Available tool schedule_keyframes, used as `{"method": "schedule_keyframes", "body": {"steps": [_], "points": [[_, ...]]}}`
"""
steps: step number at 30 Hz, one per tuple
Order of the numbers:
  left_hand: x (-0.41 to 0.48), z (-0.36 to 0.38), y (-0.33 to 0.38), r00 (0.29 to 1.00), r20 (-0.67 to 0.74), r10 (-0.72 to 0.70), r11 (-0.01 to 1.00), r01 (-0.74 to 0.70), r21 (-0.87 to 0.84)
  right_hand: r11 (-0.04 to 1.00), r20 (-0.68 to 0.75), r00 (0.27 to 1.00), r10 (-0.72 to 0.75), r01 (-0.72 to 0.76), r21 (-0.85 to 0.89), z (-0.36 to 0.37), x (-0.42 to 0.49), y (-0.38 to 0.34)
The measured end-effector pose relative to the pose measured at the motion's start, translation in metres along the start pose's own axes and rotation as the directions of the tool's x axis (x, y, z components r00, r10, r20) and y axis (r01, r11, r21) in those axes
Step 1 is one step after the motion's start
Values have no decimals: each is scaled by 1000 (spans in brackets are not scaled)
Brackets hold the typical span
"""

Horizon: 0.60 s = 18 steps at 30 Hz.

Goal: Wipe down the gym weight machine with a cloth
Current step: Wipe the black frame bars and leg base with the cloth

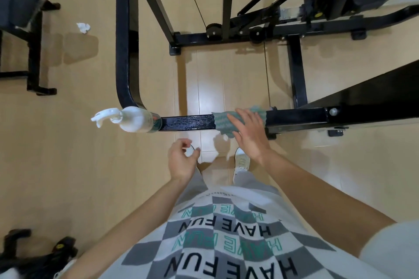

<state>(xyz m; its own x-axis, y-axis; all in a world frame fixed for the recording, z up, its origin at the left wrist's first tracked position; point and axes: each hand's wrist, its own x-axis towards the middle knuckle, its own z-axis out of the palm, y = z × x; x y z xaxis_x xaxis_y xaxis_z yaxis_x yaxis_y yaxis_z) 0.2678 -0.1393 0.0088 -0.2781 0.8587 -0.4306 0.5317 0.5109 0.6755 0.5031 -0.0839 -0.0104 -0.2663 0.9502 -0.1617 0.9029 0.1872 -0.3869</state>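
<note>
Cloth [223, 120] apparently draped, bar [188, 122] running left-right

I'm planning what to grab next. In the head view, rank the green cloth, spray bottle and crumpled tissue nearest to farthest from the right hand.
1. green cloth: under the right hand, on the black bar.
2. spray bottle: left along the bar, at its bend.
3. crumpled tissue: on the floor, far left.

spray bottle [133, 120] on machine bar [188, 123], left end | cloth [221, 121] on bar, right of bottle | right hand [249, 138] on cloth
</note>
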Motion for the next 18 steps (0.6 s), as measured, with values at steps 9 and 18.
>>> {"method": "schedule_keyframes", "body": {"steps": [9,18], "points": [[50,85,83,751,383,538,634,-660,402,986,-45,999,-3,-5,-165,-14,-18,61],[58,161,133,591,518,618,484,-806,342,952,-49,955,293,-296,-76,-21,-57,125]]}}
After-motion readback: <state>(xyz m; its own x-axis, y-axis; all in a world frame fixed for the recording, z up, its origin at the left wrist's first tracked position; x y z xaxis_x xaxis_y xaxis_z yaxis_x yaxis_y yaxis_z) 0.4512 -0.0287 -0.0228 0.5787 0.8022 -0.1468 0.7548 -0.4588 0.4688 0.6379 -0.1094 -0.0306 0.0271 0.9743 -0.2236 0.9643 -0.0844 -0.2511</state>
